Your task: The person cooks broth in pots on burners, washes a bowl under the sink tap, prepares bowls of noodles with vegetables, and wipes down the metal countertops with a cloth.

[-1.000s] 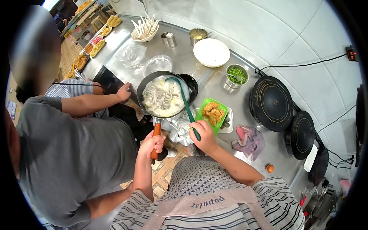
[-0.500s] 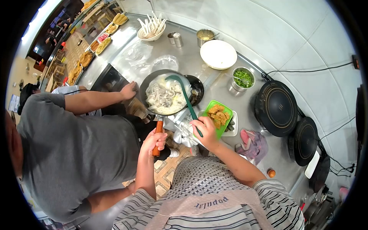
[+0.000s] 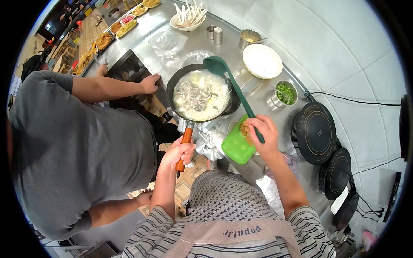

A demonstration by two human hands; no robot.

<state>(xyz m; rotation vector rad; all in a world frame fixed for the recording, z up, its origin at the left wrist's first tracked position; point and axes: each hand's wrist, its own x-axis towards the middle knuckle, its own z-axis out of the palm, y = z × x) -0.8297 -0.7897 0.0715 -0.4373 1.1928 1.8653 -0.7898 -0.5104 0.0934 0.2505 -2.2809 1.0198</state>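
Note:
My left hand [image 3: 179, 153] is wrapped round the wooden handle of a dark pan [image 3: 171, 96]. Pale, milky soup with noodle-like strips [image 3: 198, 95] fills the pan. In my right hand [image 3: 265, 131] is the handle of a dark green ladle [image 3: 216, 64], whose bowl is over the pan's far rim, clear of the soup. Just left of my right hand lies a green tray [image 3: 236, 148] with golden-brown fried pieces, partly hidden by my fingers. Behind the ladle stands a white bowl [image 3: 262, 61].
A co-worker in a grey shirt [image 3: 86, 155] stands at the left, one hand on the counter's edge. Chopped greens fill a metal cup [image 3: 285, 93]. Two round black cookers [image 3: 315, 132] are at the right. A bowl of white-handled utensils [image 3: 188, 19] stands at the back.
The ladle has lifted out of the soup to the pan's far rim, and my right hand has moved up and right. My view has shifted. The green tray sits turned, nearer my body.

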